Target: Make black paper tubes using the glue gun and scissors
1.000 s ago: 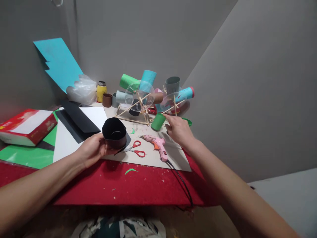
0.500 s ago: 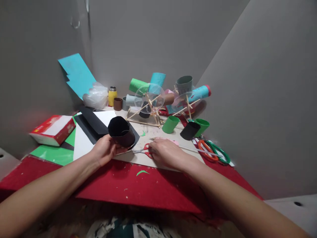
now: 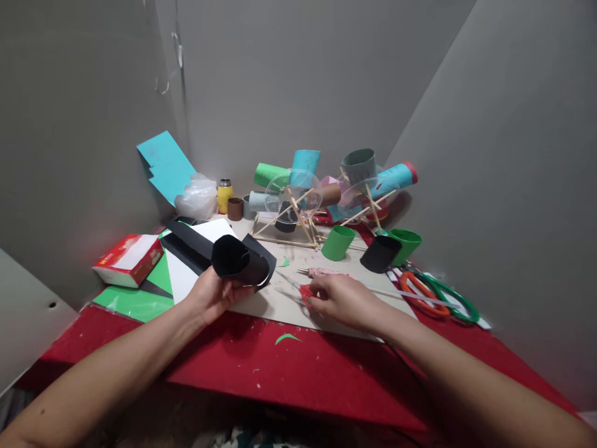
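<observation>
My left hand (image 3: 211, 298) is closed round a black paper tube (image 3: 232, 257), held tilted above the grey board (image 3: 275, 300). My right hand (image 3: 342, 300) lies on the board with its fingers curled over the red-handled scissors (image 3: 305, 292); only a bit of red handle shows. The pink glue gun (image 3: 326, 272) lies just beyond that hand. Behind them stands a stick-built wheel model (image 3: 298, 202) carrying coloured paper cups.
A green cup (image 3: 337, 242), a black cup (image 3: 380, 254) and another green cup (image 3: 407, 244) stand right of the model. Orange and green scissors (image 3: 436, 294) lie far right. Black, white and green sheets (image 3: 181, 261) and a red box (image 3: 128, 259) sit left. Walls close in behind.
My right hand came back from the green cup by the model, down to the red scissors, and closed over them. The left hand tilted the black tube. The view swung right.
</observation>
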Available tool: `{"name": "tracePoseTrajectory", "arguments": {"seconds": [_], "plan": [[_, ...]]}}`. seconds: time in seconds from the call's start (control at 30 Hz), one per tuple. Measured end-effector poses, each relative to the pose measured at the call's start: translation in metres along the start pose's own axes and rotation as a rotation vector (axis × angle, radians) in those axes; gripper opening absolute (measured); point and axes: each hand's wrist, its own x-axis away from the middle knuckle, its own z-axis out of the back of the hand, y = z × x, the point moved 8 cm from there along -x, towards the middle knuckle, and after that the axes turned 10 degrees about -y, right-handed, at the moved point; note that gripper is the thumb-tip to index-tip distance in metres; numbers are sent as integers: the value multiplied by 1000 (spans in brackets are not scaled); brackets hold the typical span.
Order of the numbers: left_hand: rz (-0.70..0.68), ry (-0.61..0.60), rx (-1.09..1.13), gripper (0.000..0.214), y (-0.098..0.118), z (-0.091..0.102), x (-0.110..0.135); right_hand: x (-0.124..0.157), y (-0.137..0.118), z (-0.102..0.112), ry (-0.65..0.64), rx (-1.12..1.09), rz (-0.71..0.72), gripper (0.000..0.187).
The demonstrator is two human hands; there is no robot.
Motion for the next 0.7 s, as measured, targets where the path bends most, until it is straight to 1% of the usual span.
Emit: {"name": "tracePoseTrajectory", "arguments": {"seconds": [0.07,0.17,0.23,0.3,0.37,0.5,0.6,0.7], "plan": [[-19,5,1,13,2,-1,1,7,6,1,55,-173,38,22],[-51,24,3,17,4,-2,2,20,13,-2,115,-663,83,27],[-59,27,6,16,4,-2,3,28,9,-11,85,-914,78,34],[-60,24,2,15,3,-2,3,35,-4,-21,11,-1071,90,39],[-64,25,-1,14,2,-1,2,40,-20,-31,-74,-1182,111,43],[-71,48,8,18,1,-1,2,44,-48,-43,-206,-1300,186,47],[-88,62,11,24,3,-3,4,44,-62,-47,-258,-1371,265,48],[-92,60,9,28,3,-5,5,42,-67,-53,-283,-1412,270,50]]}}
